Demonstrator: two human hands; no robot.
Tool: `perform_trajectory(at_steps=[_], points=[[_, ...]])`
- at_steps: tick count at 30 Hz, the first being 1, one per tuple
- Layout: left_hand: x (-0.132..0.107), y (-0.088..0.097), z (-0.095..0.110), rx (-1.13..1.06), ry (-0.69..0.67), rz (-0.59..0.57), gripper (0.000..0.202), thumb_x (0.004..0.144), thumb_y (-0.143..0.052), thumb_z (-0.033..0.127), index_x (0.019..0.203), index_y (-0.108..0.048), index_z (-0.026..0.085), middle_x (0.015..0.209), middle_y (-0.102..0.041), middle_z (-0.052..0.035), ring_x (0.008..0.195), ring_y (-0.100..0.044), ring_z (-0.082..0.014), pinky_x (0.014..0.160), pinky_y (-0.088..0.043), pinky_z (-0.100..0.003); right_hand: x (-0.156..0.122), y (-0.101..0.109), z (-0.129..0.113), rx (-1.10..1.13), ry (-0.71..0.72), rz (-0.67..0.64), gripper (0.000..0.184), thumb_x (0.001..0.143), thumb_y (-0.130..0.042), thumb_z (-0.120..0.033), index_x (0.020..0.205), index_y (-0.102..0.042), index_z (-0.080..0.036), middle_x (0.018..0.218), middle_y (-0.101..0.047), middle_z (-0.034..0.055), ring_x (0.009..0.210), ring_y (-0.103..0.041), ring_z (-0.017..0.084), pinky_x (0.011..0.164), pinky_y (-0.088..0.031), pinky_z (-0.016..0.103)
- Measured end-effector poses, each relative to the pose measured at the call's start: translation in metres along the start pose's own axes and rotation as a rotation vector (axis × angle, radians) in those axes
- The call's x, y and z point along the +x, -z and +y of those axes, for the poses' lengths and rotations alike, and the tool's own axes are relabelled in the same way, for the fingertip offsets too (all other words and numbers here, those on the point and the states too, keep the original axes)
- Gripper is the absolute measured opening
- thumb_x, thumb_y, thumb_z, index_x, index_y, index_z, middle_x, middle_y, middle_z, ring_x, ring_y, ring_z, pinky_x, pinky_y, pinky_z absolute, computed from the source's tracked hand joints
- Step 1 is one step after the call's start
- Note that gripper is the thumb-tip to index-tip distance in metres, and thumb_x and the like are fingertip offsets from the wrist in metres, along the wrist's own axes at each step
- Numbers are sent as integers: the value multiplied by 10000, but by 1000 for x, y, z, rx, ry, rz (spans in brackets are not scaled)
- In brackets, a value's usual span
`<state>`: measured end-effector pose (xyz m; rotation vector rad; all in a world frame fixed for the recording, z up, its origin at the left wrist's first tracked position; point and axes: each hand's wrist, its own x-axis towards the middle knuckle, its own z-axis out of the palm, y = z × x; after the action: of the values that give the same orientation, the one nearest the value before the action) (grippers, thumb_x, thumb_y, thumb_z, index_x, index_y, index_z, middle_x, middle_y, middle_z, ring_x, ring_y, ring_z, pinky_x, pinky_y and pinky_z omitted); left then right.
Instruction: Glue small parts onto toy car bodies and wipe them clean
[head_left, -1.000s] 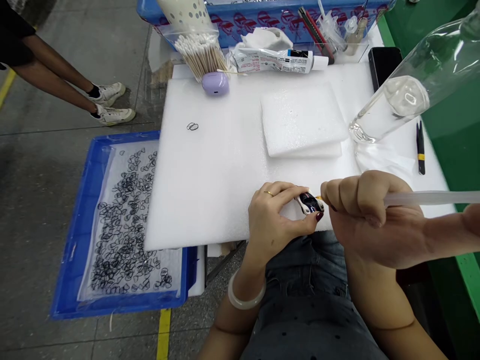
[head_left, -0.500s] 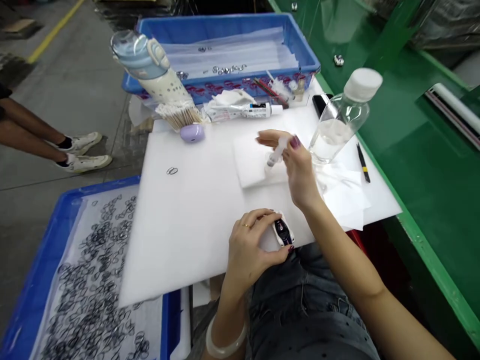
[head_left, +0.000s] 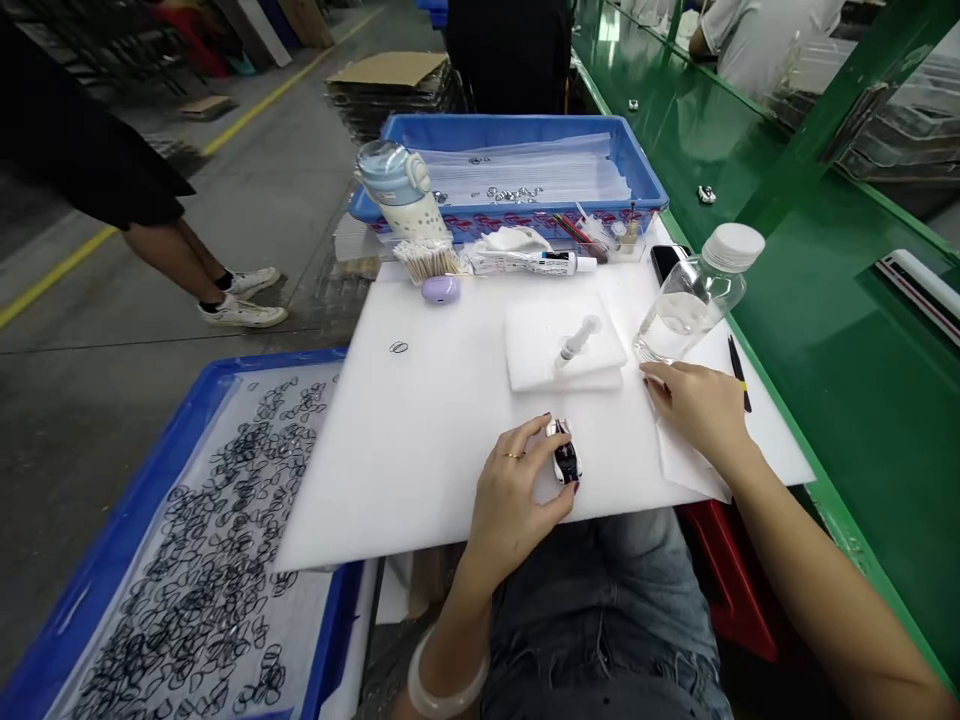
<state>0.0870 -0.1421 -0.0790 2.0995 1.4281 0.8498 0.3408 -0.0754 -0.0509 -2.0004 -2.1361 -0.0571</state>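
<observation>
The left hand (head_left: 514,500) is grasping a small toy car (head_left: 566,458), white with a dark top, between the thumb and the fingers. This car is at the near side of the white foam block (head_left: 529,345) — close to it, but not touching. The right hand (head_left: 701,405) is placed to the right of the block, with its fingers bent downward at a sheet of white paper (head_left: 684,460); whether it pinches something there, I cannot tell.

On the foam block itself there is a clear syringe (head_left: 576,342), which is slanted. To the right of the block, just beyond the right hand, a bottle (head_left: 679,315) with white cap contains clear liquid, and further right lie black tweezers (head_left: 736,370). To the left of the block are thin dark loops (head_left: 398,348). Beyond it, a white tube (head_left: 555,263), cotton swabs (head_left: 427,260) and a purple case (head_left: 441,290) are lined up.
</observation>
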Motion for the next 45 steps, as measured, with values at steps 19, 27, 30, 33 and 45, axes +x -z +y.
perform_trajectory(at_steps=[19, 27, 30, 33, 45], points=[[26, -4, 72, -813, -107, -214, 142, 902, -682, 233, 1004, -753, 165, 1034, -767, -85, 969, -710, -208, 881, -544, -306, -68, 62, -11, 1294, 136, -149, 79, 934, -660, -316, 884, -671, -255, 822, -608, 13, 791, -568, 135, 697, -475, 223], [19, -8, 68, -953, -51, -158, 122, 912, -671, 249, 901, -742, 151, 925, -758, -89, 858, -683, -190, 787, -517, -291, -81, 60, -1, 1556, 167, -197, 59, 947, -634, -334, 954, -652, -278, 851, -565, 12, 789, -547, 138, 735, -486, 260], [16, -7, 66, -1160, 7, -232, 143, 925, -649, 299, 898, -689, 165, 873, -704, -61, 743, -609, -143, 660, -469, -251, -81, 60, 0, 1632, 112, -301, 56, 972, -591, -333, 996, -622, -293, 837, -542, 2, 788, -533, 132, 722, -466, 252], [14, -5, 65, -1295, 55, -276, 175, 915, -665, 340, 890, -647, 169, 808, -638, -34, 667, -528, -112, 585, -400, -224, -80, 56, -1, 1588, 57, -494, 140, 973, -589, -397, 1050, -628, -286, 837, -539, 0, 741, -501, 109, 646, -414, 212], [14, 0, 56, -1203, 155, -235, 222, 913, -661, 411, 900, -656, 189, 819, -623, -28, 711, -555, -124, 612, -454, -224, -84, 30, -25, 1592, -132, -373, 293, 921, -635, -411, 743, -657, -179, 710, -537, 12, 629, -466, 116, 559, -361, 247]])
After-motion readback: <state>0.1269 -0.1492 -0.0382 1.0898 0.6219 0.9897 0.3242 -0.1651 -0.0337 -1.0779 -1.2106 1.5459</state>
